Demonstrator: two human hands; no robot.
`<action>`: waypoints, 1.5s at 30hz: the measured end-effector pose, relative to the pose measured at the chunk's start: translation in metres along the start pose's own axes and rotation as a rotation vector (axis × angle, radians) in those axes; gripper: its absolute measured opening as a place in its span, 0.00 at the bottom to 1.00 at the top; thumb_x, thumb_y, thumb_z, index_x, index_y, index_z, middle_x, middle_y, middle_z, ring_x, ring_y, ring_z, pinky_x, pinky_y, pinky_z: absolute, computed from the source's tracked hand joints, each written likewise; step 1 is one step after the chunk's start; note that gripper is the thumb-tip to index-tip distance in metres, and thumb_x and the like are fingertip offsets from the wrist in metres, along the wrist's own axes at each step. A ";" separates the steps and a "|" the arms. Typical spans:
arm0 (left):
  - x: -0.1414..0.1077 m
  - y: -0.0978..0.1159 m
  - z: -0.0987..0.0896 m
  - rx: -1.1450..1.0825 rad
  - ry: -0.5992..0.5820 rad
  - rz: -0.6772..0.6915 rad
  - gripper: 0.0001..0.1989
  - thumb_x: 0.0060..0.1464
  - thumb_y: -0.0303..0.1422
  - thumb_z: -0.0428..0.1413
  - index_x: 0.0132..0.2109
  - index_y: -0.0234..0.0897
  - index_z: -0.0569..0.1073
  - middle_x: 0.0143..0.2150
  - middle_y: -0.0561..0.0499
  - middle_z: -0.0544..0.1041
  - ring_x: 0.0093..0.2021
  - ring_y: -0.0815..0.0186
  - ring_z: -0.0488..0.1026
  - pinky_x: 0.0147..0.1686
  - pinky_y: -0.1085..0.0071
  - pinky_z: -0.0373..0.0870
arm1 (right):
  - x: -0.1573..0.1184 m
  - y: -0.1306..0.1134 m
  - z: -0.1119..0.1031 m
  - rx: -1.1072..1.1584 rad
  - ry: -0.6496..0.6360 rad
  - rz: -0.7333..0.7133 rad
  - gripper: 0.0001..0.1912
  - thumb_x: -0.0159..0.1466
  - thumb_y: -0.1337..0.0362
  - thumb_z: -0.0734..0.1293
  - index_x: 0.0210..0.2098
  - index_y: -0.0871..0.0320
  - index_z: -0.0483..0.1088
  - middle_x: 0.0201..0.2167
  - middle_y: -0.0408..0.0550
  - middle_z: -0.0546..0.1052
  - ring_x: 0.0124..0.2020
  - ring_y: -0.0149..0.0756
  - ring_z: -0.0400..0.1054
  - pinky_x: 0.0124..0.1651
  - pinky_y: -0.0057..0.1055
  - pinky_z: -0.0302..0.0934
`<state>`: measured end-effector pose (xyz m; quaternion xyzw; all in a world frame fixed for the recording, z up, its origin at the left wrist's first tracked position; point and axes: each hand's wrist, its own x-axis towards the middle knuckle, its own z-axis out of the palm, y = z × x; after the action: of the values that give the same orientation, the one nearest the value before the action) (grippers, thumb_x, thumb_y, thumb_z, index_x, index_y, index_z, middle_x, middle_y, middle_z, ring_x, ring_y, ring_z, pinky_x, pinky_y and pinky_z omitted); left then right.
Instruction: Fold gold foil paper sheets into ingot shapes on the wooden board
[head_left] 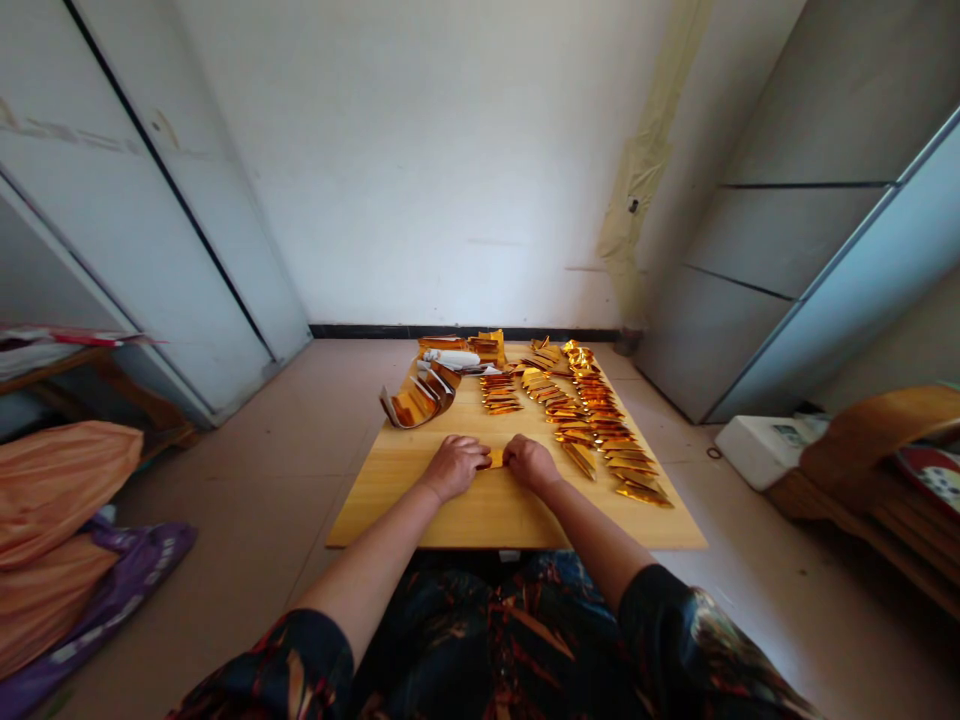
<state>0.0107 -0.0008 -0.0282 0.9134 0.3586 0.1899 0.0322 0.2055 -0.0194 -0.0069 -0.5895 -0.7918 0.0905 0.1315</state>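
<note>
The bench (405, 510) carries about three rows of folded gold pieces (600, 430), too many to count exactly, plus one curled bundle of gold sheets (420, 402) and one white roll (450, 358). At the bench's near middle, the left hand (454, 465) and right hand (531, 462) curl closed, pinching one small gold strip (495, 458) between them, folding it.

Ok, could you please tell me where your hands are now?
Left hand, right hand: pinching small gold foil piece. Folded foil rows right, on wooden board.
</note>
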 end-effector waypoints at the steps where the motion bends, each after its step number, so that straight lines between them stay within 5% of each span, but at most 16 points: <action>1: -0.001 -0.001 0.001 -0.006 0.007 -0.015 0.16 0.54 0.25 0.51 0.43 0.49 0.78 0.47 0.53 0.78 0.52 0.60 0.69 0.51 0.58 0.63 | 0.000 -0.001 -0.002 0.013 -0.010 0.019 0.14 0.61 0.73 0.59 0.30 0.56 0.76 0.36 0.46 0.75 0.36 0.30 0.69 0.38 0.23 0.57; 7: -0.001 -0.002 0.009 -0.074 0.061 -0.145 0.14 0.51 0.26 0.53 0.41 0.48 0.79 0.48 0.54 0.78 0.52 0.62 0.70 0.53 0.61 0.65 | 0.002 -0.007 -0.003 0.075 -0.023 0.130 0.10 0.59 0.69 0.61 0.32 0.57 0.75 0.37 0.48 0.75 0.36 0.31 0.69 0.37 0.24 0.57; 13: 0.003 0.000 0.004 -0.083 -0.003 -0.333 0.08 0.51 0.37 0.58 0.39 0.51 0.79 0.53 0.55 0.75 0.56 0.58 0.67 0.56 0.57 0.61 | 0.006 -0.010 -0.001 0.113 -0.056 0.238 0.07 0.55 0.61 0.68 0.32 0.57 0.73 0.35 0.46 0.74 0.34 0.31 0.66 0.32 0.24 0.53; 18: 0.003 0.001 -0.001 -0.095 -0.049 -0.395 0.09 0.51 0.37 0.58 0.40 0.52 0.79 0.55 0.56 0.73 0.58 0.60 0.64 0.59 0.59 0.58 | 0.008 -0.019 -0.006 0.089 -0.086 0.316 0.10 0.53 0.58 0.70 0.32 0.57 0.72 0.35 0.46 0.73 0.35 0.32 0.66 0.32 0.24 0.52; 31: 0.002 0.001 -0.003 -0.096 -0.114 -0.414 0.11 0.54 0.35 0.55 0.42 0.56 0.78 0.59 0.58 0.69 0.61 0.60 0.61 0.60 0.56 0.54 | 0.012 -0.009 -0.008 0.135 -0.145 0.281 0.07 0.55 0.70 0.66 0.32 0.56 0.75 0.35 0.45 0.76 0.35 0.31 0.69 0.34 0.23 0.55; 34: 0.002 0.000 -0.003 -0.097 -0.117 -0.408 0.11 0.54 0.35 0.55 0.43 0.55 0.78 0.59 0.58 0.69 0.61 0.60 0.61 0.60 0.55 0.54 | 0.011 -0.016 -0.008 0.086 -0.140 0.307 0.07 0.57 0.64 0.66 0.34 0.56 0.75 0.37 0.48 0.76 0.38 0.34 0.69 0.36 0.25 0.57; 39: 0.001 0.001 -0.004 -0.088 -0.117 -0.387 0.12 0.54 0.33 0.55 0.44 0.53 0.77 0.59 0.56 0.69 0.61 0.58 0.61 0.60 0.55 0.53 | 0.009 -0.038 -0.007 -0.041 -0.075 0.379 0.21 0.53 0.48 0.68 0.38 0.57 0.73 0.42 0.56 0.73 0.45 0.45 0.67 0.42 0.36 0.60; 45: 0.001 0.000 -0.003 -0.084 -0.116 -0.379 0.11 0.54 0.35 0.54 0.43 0.54 0.78 0.59 0.57 0.69 0.61 0.58 0.61 0.60 0.54 0.54 | 0.009 -0.033 -0.011 0.017 -0.130 0.400 0.15 0.52 0.56 0.70 0.38 0.55 0.73 0.42 0.52 0.74 0.44 0.42 0.68 0.41 0.33 0.59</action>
<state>0.0102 -0.0009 -0.0251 0.8369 0.5133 0.1424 0.1262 0.1769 -0.0200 0.0142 -0.7269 -0.6649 0.1592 0.0646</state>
